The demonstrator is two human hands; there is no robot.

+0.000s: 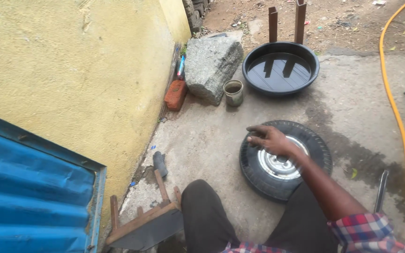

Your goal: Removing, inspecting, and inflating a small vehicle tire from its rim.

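A small black tyre [311,140] on a silver metal rim [277,165] lies flat on the concrete in front of my knees. My right hand [268,139] reaches out over its left side, fingers spread and pointing left, resting on or just above the tyre and rim; it holds nothing. The plaid sleeve [364,229] of that arm shows at the bottom right. My left hand is out of view.
A black basin of water [280,69] stands beyond the tyre, a metal tin [233,92], a grey rock [212,65] and a red brick [176,94] to its left. A yellow hose [401,131] runs down the right. A metal bar [381,191] lies right of the tyre. A wooden stool [146,220] lies by the yellow wall.
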